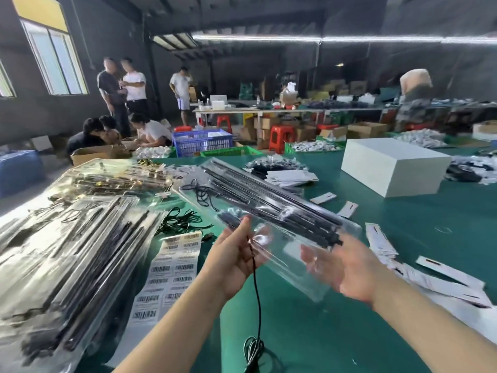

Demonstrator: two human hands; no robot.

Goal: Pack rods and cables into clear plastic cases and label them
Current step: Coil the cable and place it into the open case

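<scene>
A long clear plastic case point(293, 267) is held tilted above the green table point(403, 219). Black rods point(279, 203) lie along it, and a coiled black cable point(204, 196) sits at its far end. My left hand point(235, 255) grips the case's near left edge, thumb on top. A second black cable point(256, 292) hangs from that hand down to a loose coil on the table. My right hand point(348, 269) lies palm up under the near end, its straight fingers showing through the plastic.
Packed cases of black rods point(80, 251) are stacked at the left, with cases of gold parts point(107, 179) behind them. A barcode label sheet point(172, 267) and loose cables point(183, 219) lie beside them. Paper cards point(443, 278) spread at the right; a white box point(390, 168) stands further back.
</scene>
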